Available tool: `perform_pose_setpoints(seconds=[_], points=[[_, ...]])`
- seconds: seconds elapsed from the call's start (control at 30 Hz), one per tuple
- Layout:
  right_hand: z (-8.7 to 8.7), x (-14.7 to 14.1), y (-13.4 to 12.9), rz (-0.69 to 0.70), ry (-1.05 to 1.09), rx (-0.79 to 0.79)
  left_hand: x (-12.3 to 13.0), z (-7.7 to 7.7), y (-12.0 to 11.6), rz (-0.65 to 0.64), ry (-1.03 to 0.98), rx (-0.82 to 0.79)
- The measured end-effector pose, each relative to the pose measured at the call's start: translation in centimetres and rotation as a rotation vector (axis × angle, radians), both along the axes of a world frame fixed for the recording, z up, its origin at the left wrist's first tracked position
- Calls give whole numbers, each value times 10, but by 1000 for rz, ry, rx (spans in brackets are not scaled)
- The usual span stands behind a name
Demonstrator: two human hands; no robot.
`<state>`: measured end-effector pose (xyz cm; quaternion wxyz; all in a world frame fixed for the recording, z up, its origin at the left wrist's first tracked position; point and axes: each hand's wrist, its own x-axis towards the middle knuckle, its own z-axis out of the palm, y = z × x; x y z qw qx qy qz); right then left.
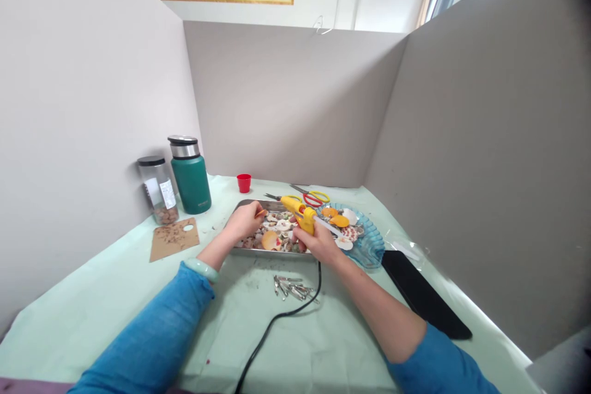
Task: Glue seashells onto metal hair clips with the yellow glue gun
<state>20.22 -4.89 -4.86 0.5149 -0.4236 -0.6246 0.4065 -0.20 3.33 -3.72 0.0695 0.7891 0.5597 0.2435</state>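
My right hand (314, 240) is wrapped round a yellow glue gun (300, 212), with a white glue stick out of its back and its nozzle pointing up and left over the metal tray (272, 252). Above the tray's left part, my left hand (248, 220) pinches a small orange piece (261, 213). Many shells lie in the tray, among them a large tan shell (271, 241). Right of the tray, partly behind my right hand, a blue scalloped plate (369, 246) bears orange, white and striped shells.
Scissors (316, 198) and a red cup (244, 183) stand behind the tray. At the left are a green bottle (191, 180), a jar (159, 191) and brown card (174, 240). Metal clips (292, 288) and a black cord (277, 318) lie in front; a black slab (425, 292) lies right.
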Motion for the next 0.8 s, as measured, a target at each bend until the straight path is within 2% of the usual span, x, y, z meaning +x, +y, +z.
perform_pose_setpoints(seconds=[0.23,0.37,0.5,0.63,0.7,0.8], points=[[-3,0,2,-13,-2,-8,10,0,-6,11,251,-36],[-4,1,3,-21,-24,11,15,-3,-4,23,306,-115],[-3,1,3,-18,-36,6,18,-3,-4,60,324,-106],[-4,0,4,-100,-40,22,17,7,-10,48,214,-49],[-6,-2,7,-191,1,46,17,13,-15,-16,91,-58],[-9,-4,12,-289,131,68,20,20,-24,-135,-117,-155]])
